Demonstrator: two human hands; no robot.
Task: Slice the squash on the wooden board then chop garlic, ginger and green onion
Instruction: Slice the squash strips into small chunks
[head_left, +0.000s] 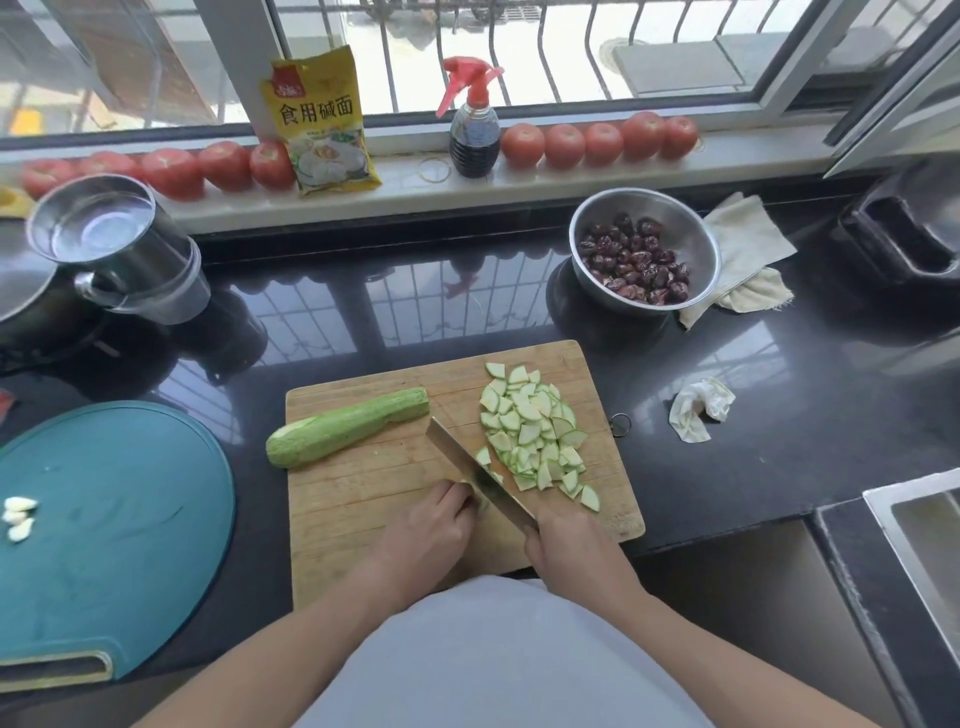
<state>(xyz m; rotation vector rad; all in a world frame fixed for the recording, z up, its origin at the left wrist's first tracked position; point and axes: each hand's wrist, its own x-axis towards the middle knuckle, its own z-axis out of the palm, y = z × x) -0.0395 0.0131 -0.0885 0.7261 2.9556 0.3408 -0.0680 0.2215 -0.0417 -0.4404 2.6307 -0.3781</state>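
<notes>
The squash half (347, 427) lies on the wooden board (363, 499), far left of both hands. The right hand (563, 543) grips the knife (475, 470); the left hand (434, 525), fingers curled, steadies a squash remnant against the blade. Cut slices (537, 434) lie heaped right; garlic cloves (18, 517) rest on the teal board (119, 519) left.

We see bright daylight from the window (519, 52), glare on the black counter (363, 306), edges bowed.
</notes>
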